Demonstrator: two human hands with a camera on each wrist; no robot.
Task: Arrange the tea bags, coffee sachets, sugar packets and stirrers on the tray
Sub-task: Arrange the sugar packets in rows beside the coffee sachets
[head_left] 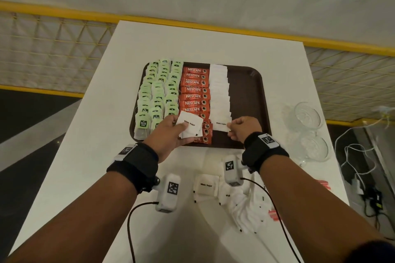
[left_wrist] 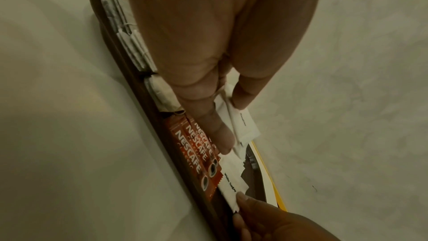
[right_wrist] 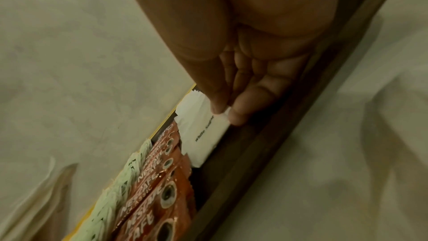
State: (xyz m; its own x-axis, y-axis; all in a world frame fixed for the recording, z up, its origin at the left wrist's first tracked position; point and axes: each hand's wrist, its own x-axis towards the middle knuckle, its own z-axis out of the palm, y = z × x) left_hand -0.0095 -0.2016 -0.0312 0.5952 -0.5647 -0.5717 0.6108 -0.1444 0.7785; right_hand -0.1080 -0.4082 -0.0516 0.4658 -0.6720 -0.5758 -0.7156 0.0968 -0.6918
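A dark brown tray (head_left: 252,83) holds rows of green tea bags (head_left: 158,94), red coffee sachets (head_left: 194,96) and a column of white sugar packets (head_left: 219,96). My left hand (head_left: 168,132) holds a small stack of sugar packets (head_left: 190,127) above the near end of the coffee row; the stack (left_wrist: 241,125) sits between thumb and fingers. My right hand (head_left: 239,128) pinches the right edge of one sugar packet (head_left: 221,125) lying at the near end of the sugar column, seen as the packet (right_wrist: 203,133) in the right wrist view.
More loose sugar packets (head_left: 206,184) lie on the white table (head_left: 106,113) near me. Red stirrer wrappers (head_left: 274,214) lie at the near right. Two glass cups (head_left: 307,117) stand right of the tray. Cables (head_left: 352,156) hang off the table's right edge.
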